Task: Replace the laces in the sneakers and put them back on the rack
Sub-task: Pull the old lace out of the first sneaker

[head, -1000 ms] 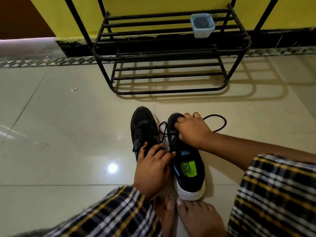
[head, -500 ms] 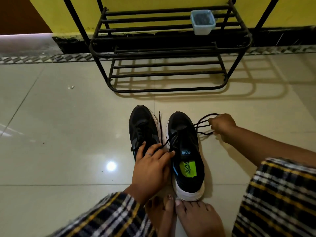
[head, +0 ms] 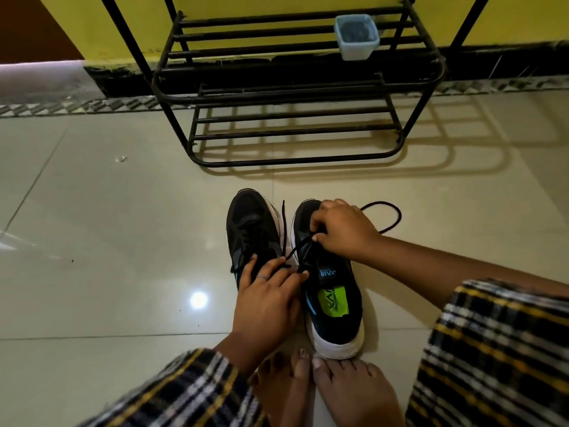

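1. A small pale-blue square tub (head: 357, 37) sits on the upper bars of the black metal shoe rack (head: 286, 87); it holds something dark and grainy that I cannot identify.
2. The right sneaker (head: 331, 291), black with a white sole, stands on the tiled floor (head: 107, 241) in front of the rack. Its tongue label reads "XAIR" in blue, upside down from this view; the lime-green insole patch carries dark lettering too distorted to read.
3. The left sneaker (head: 251, 229), also black, stands just beside it, already laced.
4. The black lace (head: 395, 215) loops out over the floor beyond the right sneaker.
5. The right hand (head: 345, 231) is curled over the right sneaker's eyelets, pinching the lace between thumb and fingers.
6. The left hand (head: 268, 300) rests across both sneakers, fingers fairly straight, and the lace runs across its fingertips; whether it grips the lace cannot be told.
7. Bare toes (head: 335, 369) touch the right sneaker's heel.
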A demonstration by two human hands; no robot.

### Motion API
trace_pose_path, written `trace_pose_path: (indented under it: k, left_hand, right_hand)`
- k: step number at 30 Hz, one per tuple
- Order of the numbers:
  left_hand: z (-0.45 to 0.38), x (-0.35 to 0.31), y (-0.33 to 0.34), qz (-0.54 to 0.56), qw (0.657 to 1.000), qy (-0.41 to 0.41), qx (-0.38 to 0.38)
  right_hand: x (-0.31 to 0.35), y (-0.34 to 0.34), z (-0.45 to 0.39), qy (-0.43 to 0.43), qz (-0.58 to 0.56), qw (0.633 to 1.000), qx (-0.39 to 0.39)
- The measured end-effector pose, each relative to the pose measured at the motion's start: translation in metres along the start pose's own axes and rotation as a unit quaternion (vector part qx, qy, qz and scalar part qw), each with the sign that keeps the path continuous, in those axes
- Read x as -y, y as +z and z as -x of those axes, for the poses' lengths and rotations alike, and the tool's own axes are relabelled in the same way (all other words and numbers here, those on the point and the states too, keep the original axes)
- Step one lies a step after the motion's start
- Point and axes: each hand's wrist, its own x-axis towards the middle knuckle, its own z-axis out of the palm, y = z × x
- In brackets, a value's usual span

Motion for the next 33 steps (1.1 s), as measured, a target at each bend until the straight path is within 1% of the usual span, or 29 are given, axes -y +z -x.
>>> trace_pose_path:
  k: [2, 5, 10, 13, 15, 17, 21, 25, 27, 30, 33]
  left_hand:
    - [0.0, 0.0, 0.0, 0.002, 1.0, 0.0, -0.002]
    - [0.0, 0.0, -0.001, 0.004, 1.0, 0.001, -0.004]
    - [0.001, 0.0, -0.001, 0.003, 1.0, -0.001, 0.001]
    - [0.001, 0.001, -0.001, 0.003, 1.0, 0.001, 0.003]
    - [0.001, 0.001, 0.0, 0.004, 1.0, 0.002, 0.004]
    - [0.001, 0.001, 0.0, 0.004, 1.0, 0.003, 0.003]
    - [0.001, 0.001, 0.0, 0.003, 1.0, 0.002, 0.0]
    - [0.001, 0.001, 0.0, 0.005, 1.0, 0.004, -0.007]
    - [0.001, 0.001, -0.001, 0.005, 1.0, 0.005, -0.01]
    - [0.001, 0.001, -0.001, 0.006, 1.0, 0.006, -0.011]
    - [0.001, 0.001, 0.0, 0.007, 1.0, 0.005, -0.014]
  right_hand:
    - [-0.002, -0.002, -0.002, 0.03, -0.041, 0.998, 0.025]
    - [-0.004, -0.003, -0.002, 0.036, -0.036, 0.998, 0.048]
    - [0.012, 0.002, -0.001, 0.012, 0.097, 0.995, 0.027]
    - [0.014, 0.003, 0.0, 0.009, 0.126, 0.991, 0.042]
    - [0.01, 0.003, 0.0, 0.01, 0.116, 0.993, 0.033]
    - [0.002, 0.0, -0.001, 0.03, 0.081, 0.996, 0.007]
    - [-0.026, -0.006, 0.0, 0.132, -0.036, 0.99, -0.038]
    - [-0.053, -0.003, 0.008, 0.228, -0.114, 0.965, -0.058]
    - [-0.066, 0.002, 0.009, 0.289, -0.156, 0.943, -0.051]
    - [-0.082, 0.012, 0.009, 0.382, -0.229, 0.894, -0.047]
    - [-0.094, 0.019, 0.011, 0.45, -0.297, 0.838, -0.084]
